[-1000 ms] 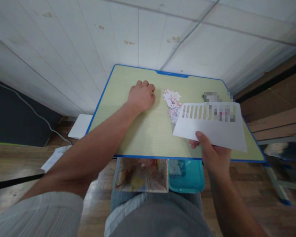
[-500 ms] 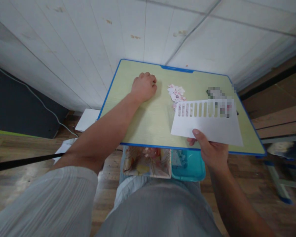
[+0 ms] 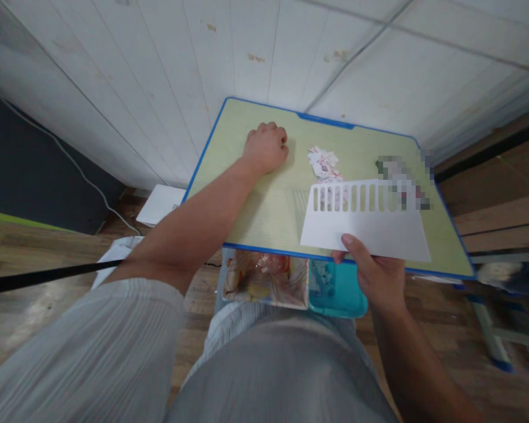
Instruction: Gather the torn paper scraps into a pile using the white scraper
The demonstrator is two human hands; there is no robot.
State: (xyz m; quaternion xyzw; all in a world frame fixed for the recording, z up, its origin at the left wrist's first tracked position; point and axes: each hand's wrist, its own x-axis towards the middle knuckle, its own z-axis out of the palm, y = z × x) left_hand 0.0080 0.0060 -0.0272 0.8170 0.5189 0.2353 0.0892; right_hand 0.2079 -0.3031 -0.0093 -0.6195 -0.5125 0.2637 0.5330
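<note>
My right hand (image 3: 374,273) grips a white sheet with a row of long slots (image 3: 361,229) by its near edge, thumb on top and fingers underneath. The sheet is held over the right front part of a pale green tabletop (image 3: 264,220) with a blue rim. Beyond it lies a small heap of white and pink paper scraps (image 3: 324,161), partly covered by the sheet and showing through its slots. To the left of the heap, my left hand (image 3: 267,147) rests on the tabletop with its fingers curled in. Whatever may be inside those fingers is hidden.
A pixelated item (image 3: 399,176) lies at the table's right. Below the front edge are a patterned box (image 3: 247,288) and a turquoise tray (image 3: 348,294). A white panelled wall (image 3: 247,35) stands behind the table. A white box (image 3: 161,204) sits at the left.
The camera view has shifted, so the table appears slightly further right. Relative to the table, my right hand and the slotted sheet have moved a little left. My left hand stays curled in place.
</note>
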